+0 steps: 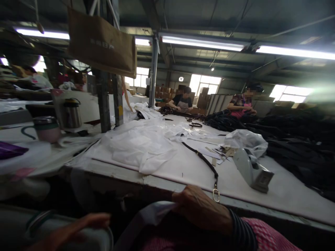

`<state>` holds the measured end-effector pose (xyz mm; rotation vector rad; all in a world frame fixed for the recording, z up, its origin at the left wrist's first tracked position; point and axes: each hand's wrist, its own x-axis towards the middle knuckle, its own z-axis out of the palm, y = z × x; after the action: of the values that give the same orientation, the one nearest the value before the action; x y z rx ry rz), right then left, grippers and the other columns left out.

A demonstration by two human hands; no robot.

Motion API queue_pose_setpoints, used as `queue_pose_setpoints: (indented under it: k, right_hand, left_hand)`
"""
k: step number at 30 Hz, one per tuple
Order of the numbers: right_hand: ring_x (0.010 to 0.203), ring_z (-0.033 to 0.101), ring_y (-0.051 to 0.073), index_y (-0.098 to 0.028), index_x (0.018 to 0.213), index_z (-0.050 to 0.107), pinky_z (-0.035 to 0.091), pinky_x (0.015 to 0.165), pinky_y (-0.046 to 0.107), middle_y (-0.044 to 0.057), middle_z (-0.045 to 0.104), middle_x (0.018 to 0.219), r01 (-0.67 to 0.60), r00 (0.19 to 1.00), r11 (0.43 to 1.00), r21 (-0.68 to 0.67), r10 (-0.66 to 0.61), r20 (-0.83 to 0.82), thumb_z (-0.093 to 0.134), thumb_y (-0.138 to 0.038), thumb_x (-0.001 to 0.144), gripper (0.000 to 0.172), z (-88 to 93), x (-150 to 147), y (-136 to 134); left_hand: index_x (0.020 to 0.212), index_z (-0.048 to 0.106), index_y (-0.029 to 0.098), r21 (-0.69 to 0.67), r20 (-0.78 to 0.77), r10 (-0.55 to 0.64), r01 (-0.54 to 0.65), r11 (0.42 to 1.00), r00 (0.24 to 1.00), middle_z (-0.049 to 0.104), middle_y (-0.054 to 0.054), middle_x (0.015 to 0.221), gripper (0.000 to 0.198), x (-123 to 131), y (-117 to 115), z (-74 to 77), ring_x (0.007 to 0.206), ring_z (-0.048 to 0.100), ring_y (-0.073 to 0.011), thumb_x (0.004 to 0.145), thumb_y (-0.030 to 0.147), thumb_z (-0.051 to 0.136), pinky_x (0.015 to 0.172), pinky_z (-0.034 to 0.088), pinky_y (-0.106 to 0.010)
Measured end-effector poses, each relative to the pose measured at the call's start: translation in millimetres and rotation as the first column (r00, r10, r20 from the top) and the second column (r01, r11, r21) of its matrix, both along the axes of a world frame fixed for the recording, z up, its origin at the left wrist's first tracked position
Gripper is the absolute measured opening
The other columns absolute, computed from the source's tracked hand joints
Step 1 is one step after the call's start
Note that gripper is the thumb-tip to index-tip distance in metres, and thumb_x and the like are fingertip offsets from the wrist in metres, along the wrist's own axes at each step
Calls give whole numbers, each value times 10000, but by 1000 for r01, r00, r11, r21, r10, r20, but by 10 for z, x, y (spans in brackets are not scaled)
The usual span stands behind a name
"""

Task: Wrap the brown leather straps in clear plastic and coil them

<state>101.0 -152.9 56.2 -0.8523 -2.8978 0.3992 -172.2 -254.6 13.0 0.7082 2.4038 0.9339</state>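
My right hand (201, 207) sits at the near edge of the white worktable (193, 170), fingers closed on a piece of white fabric (150, 216) that hangs down toward my lap. My left hand (83, 225) is low at the bottom left, resting on the rim of a grey container (102, 240); its fingers are blurred. A black strap (206, 164) with a metal clip (216, 195) lies on the table just beyond my right hand. A heap of white cloth (141, 144) is spread across the table's middle.
A grey tape dispenser (252, 170) and a crumpled plastic bag (244, 139) lie to the right. Dark garments (295, 143) are piled at far right. Two co-workers (183, 101) sit at the far end. A metal flask (71, 113), a mug (47, 129) and posts stand left.
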Motion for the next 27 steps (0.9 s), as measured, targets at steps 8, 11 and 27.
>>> queue_pose_setpoints:
  k: [8,11,27]
  right_hand:
    - [632,541,117,-221,985,734,285,558,224,-39,625,714,-69,986,958,-278,23,-165,808,-275,802,204,-21,-315,186]
    - [675,513,119,-202,1010,734,333,564,204,-48,594,753,15,958,838,-545,-169,-233,880,-389,724,372,42,-42,366]
    - [639,505,121,-133,849,758,402,599,230,4,630,714,-58,798,700,-711,-395,-455,749,-307,813,178,-16,127,506]
  left_hand:
    - [1027,717,165,471,156,-910,781,409,383,707,-17,730,402,330,514,-156,633,633,-162,893,533,625,627,493,-234]
    - [872,687,135,450,271,-861,734,508,430,585,26,532,444,179,654,-340,461,499,-111,879,575,631,481,382,-200]
    - [1020,755,271,202,102,-902,879,431,419,760,-20,1029,301,-163,325,-647,955,672,-248,769,438,758,832,511,-280]
